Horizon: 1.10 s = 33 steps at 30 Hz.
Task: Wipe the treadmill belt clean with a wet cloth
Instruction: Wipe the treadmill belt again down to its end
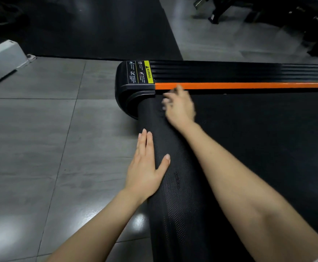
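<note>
The black treadmill belt (249, 140) fills the right half of the head view and curves down over its rear roller (165, 186). My left hand (146, 167) lies flat with straight fingers on the rounded end of the belt, thumb spread onto the top. My right hand (179, 106) is blurred, over the belt's far corner beside the orange side rail (249, 85); its fingers look loosely spread and hold nothing that I can see. No cloth is in view.
A black end cap (128, 91) with a yellow warning sticker (139, 72) closes the rail. Grey floor tiles (50, 138) lie to the left, a white sloped base (1, 57) far left, a dark rubber mat (97, 29) and gym equipment (286, 17) behind.
</note>
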Each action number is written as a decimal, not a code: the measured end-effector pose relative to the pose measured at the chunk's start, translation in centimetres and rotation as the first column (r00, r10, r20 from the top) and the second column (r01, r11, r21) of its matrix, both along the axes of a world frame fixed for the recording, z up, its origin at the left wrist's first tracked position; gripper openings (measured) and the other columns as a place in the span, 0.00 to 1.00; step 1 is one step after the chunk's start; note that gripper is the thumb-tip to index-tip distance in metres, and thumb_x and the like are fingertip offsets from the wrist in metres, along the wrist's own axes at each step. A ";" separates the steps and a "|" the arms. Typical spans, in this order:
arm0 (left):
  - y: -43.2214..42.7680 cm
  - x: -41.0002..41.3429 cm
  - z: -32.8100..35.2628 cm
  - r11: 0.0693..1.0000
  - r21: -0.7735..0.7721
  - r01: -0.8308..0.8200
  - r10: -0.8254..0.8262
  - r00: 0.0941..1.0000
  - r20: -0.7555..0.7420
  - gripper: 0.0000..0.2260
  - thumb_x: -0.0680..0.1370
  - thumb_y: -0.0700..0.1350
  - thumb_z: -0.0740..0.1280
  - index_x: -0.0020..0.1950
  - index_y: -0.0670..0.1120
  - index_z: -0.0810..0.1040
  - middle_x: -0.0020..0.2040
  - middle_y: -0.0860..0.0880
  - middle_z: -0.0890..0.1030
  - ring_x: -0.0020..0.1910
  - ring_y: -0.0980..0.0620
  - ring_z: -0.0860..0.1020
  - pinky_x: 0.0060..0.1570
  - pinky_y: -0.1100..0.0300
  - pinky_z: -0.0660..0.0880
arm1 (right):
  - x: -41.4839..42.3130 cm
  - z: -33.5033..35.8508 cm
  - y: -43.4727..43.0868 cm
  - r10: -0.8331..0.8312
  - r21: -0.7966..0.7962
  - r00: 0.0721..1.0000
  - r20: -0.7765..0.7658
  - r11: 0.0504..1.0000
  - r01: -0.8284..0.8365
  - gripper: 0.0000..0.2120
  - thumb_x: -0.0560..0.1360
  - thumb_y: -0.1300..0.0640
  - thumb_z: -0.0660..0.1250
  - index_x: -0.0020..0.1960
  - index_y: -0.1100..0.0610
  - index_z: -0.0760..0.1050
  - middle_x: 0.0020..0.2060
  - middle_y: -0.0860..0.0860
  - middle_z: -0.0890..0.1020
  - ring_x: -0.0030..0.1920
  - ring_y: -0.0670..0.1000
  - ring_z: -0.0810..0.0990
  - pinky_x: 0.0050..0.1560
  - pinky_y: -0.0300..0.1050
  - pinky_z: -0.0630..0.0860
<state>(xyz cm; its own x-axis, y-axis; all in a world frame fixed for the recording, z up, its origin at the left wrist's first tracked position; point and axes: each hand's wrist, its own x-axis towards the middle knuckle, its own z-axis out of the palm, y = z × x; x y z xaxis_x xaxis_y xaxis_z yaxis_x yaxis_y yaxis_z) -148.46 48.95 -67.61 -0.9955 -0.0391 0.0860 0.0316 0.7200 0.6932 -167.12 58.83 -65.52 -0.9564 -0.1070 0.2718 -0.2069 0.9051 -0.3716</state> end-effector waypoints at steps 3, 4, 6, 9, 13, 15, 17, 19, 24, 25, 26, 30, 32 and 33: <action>-0.1 0.1 0.5 1.000 -0.013 -0.001 0.001 1.000 0.021 0.34 0.79 0.59 0.54 0.78 0.46 0.42 0.78 0.51 0.39 0.76 0.56 0.41 0.70 0.66 0.47 | 1.6 0.9 -1.3 0.250 0.080 0.968 0.019 0.965 -0.251 0.15 0.79 0.53 0.59 0.65 0.49 0.75 0.75 0.51 0.58 0.74 0.58 0.56 0.70 0.56 0.62; -0.1 0.1 0.7 1.000 -0.013 -0.002 0.003 1.000 0.026 0.34 0.80 0.59 0.54 0.78 0.46 0.42 0.78 0.51 0.39 0.76 0.56 0.41 0.71 0.64 0.48 | 1.6 1.3 -0.7 0.275 0.086 0.961 0.027 0.957 -0.276 0.15 0.80 0.53 0.59 0.65 0.49 0.74 0.76 0.51 0.57 0.75 0.58 0.55 0.71 0.56 0.61; 0.0 0.1 1.0 1.000 -0.023 0.000 0.001 0.999 0.052 0.34 0.80 0.59 0.54 0.78 0.45 0.42 0.78 0.51 0.39 0.76 0.56 0.41 0.72 0.61 0.50 | 2.7 1.9 0.7 0.286 0.077 0.958 0.026 0.955 -0.287 0.15 0.80 0.54 0.60 0.65 0.50 0.74 0.76 0.52 0.57 0.74 0.59 0.55 0.71 0.55 0.59; -0.1 0.1 1.4 1.000 -0.014 0.025 -0.024 0.994 0.108 0.35 0.80 0.58 0.55 0.78 0.45 0.41 0.78 0.50 0.38 0.76 0.55 0.40 0.73 0.60 0.49 | 8.0 1.9 3.1 0.355 0.023 0.935 0.010 0.934 -0.355 0.14 0.79 0.56 0.62 0.63 0.52 0.77 0.74 0.55 0.61 0.73 0.64 0.58 0.71 0.59 0.59; -0.9 0.0 2.4 0.976 0.218 -0.014 -0.035 0.975 0.218 0.37 0.78 0.53 0.65 0.78 0.47 0.46 0.78 0.52 0.43 0.76 0.56 0.47 0.72 0.61 0.51 | 16.0 1.1 7.6 0.520 0.015 0.854 0.003 0.854 -0.520 0.15 0.77 0.50 0.59 0.59 0.52 0.78 0.71 0.56 0.66 0.70 0.66 0.64 0.69 0.59 0.60; -1.1 0.4 2.6 0.892 0.432 -0.133 0.005 0.959 0.285 0.40 0.72 0.49 0.73 0.78 0.46 0.54 0.78 0.50 0.53 0.75 0.54 0.55 0.71 0.64 0.52 | 14.7 1.3 7.9 0.567 0.044 0.823 0.012 0.822 -0.567 0.15 0.77 0.49 0.59 0.58 0.51 0.79 0.71 0.55 0.67 0.70 0.64 0.64 0.69 0.61 0.59; -1.5 0.7 2.1 0.780 0.582 -0.230 0.001 0.930 0.367 0.43 0.66 0.48 0.78 0.76 0.46 0.60 0.72 0.51 0.67 0.70 0.53 0.67 0.70 0.61 0.61 | 10.3 1.6 5.7 0.513 0.050 0.859 0.008 0.857 -0.512 0.12 0.77 0.53 0.63 0.58 0.50 0.79 0.72 0.55 0.66 0.72 0.64 0.62 0.70 0.66 0.56; -1.7 1.3 2.3 0.691 0.675 -0.259 -0.048 0.915 0.400 0.38 0.67 0.38 0.77 0.73 0.46 0.63 0.66 0.55 0.72 0.62 0.56 0.74 0.63 0.67 0.67 | 6.1 1.9 2.6 0.353 0.003 0.935 0.023 0.936 -0.353 0.12 0.78 0.55 0.63 0.59 0.50 0.79 0.73 0.52 0.64 0.74 0.61 0.58 0.72 0.62 0.54; -2.3 1.6 2.4 0.625 0.731 -0.275 -0.070 0.912 0.404 0.42 0.67 0.33 0.76 0.76 0.40 0.58 0.70 0.52 0.70 0.65 0.56 0.72 0.65 0.63 0.67 | 10.3 1.7 2.1 0.457 0.019 0.889 -0.037 0.890 -0.457 0.11 0.76 0.54 0.64 0.56 0.52 0.81 0.71 0.53 0.68 0.72 0.61 0.63 0.70 0.48 0.59; -2.3 1.6 2.4 0.622 0.729 -0.287 -0.067 0.908 0.415 0.43 0.66 0.33 0.76 0.76 0.40 0.57 0.70 0.50 0.69 0.65 0.55 0.72 0.67 0.61 0.67 | 12.4 1.7 3.2 0.558 0.020 0.830 -0.025 0.830 -0.557 0.11 0.76 0.53 0.64 0.55 0.52 0.81 0.70 0.54 0.69 0.71 0.62 0.64 0.69 0.49 0.60; -2.3 1.6 2.3 0.618 0.724 -0.305 -0.059 0.901 0.430 0.44 0.66 0.33 0.77 0.76 0.39 0.57 0.71 0.49 0.69 0.66 0.55 0.71 0.67 0.59 0.67 | 13.6 1.7 4.1 0.630 0.024 0.777 0.002 0.777 -0.629 0.12 0.76 0.51 0.63 0.55 0.52 0.81 0.70 0.53 0.69 0.71 0.62 0.64 0.68 0.49 0.61; -1.9 1.3 2.0 0.609 0.714 -0.345 -0.013 0.896 0.445 0.45 0.64 0.34 0.78 0.76 0.39 0.58 0.71 0.49 0.68 0.68 0.54 0.70 0.69 0.58 0.65 | 8.9 1.9 1.3 0.702 0.082 0.712 0.028 0.708 -0.702 0.10 0.75 0.53 0.66 0.53 0.52 0.82 0.68 0.55 0.71 0.70 0.63 0.65 0.69 0.50 0.62; -1.9 1.2 1.9 0.614 0.705 -0.354 -0.005 0.892 0.452 0.47 0.62 0.36 0.80 0.76 0.41 0.59 0.71 0.49 0.69 0.68 0.54 0.70 0.69 0.57 0.65 | 5.1 1.7 -2.3 0.628 0.114 0.778 0.003 0.773 -0.624 0.09 0.75 0.58 0.67 0.52 0.54 0.83 0.69 0.55 0.70 0.71 0.62 0.63 0.70 0.48 0.60; -2.0 1.2 1.9 0.625 0.700 -0.346 -0.012 0.892 0.452 0.49 0.60 0.38 0.81 0.76 0.41 0.59 0.71 0.49 0.69 0.67 0.55 0.71 0.69 0.56 0.66 | 3.7 1.6 -3.7 0.579 0.126 0.815 0.009 0.808 -0.575 0.09 0.75 0.59 0.67 0.53 0.53 0.83 0.70 0.53 0.70 0.72 0.60 0.61 0.71 0.47 0.59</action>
<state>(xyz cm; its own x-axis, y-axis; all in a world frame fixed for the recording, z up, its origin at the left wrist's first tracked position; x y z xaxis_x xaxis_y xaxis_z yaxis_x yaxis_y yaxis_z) -147.23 46.92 -65.72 -0.8994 -0.0791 -0.4300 -0.4230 -0.0912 0.9015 -163.37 55.17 -63.95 -0.7003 -0.6697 0.2471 -0.7137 0.6518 -0.2564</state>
